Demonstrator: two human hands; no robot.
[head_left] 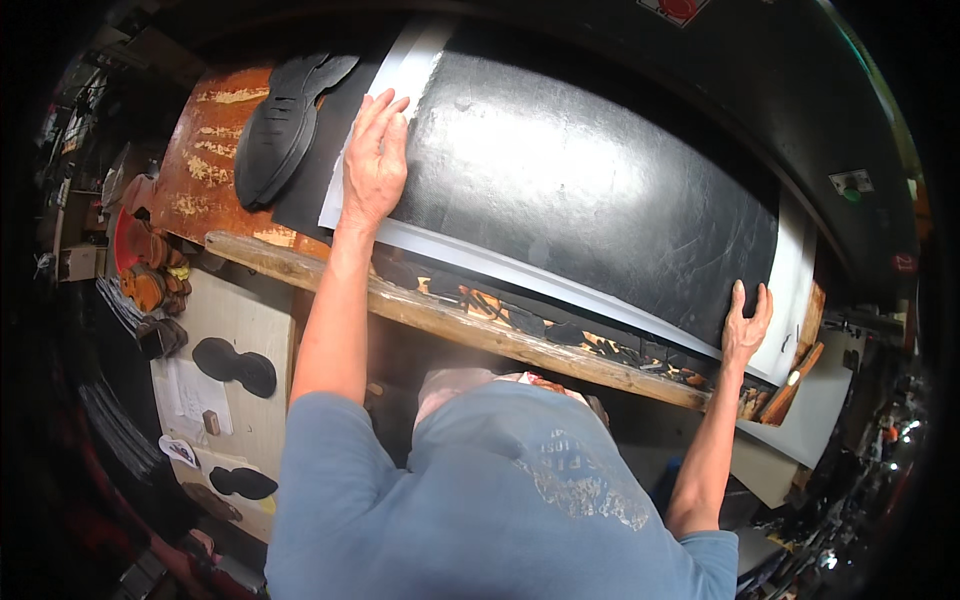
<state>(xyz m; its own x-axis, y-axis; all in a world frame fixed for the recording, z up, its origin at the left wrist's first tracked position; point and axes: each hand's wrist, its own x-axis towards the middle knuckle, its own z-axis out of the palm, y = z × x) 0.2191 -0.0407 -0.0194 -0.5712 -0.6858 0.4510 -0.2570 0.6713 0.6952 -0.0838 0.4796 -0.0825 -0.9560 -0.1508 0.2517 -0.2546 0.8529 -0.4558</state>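
A large glossy black sheet (pixel 580 190), of rubber or leather by its look, lies flat on a wider white board (pixel 470 258). The board's white border shows along the sheet's left, near and right sides. My left hand (pixel 375 170) rests with fingers stretched out on the border by the sheet's left edge. At the near right corner of the sheet, my right hand (pixel 746 325) lies with its fingers apart, partly over the sheet's edge and partly over the border. Neither hand grips anything that I can see.
A worn wooden rail (pixel 460 335) runs along the bench front, with dark scraps (pixel 600 345) behind it. Black sole-shaped pieces (pixel 275 130) lie on the left. A dark machine body (pixel 840 130) rises beyond the sheet. More sole shapes (pixel 235 367) lie on a pale panel at lower left.
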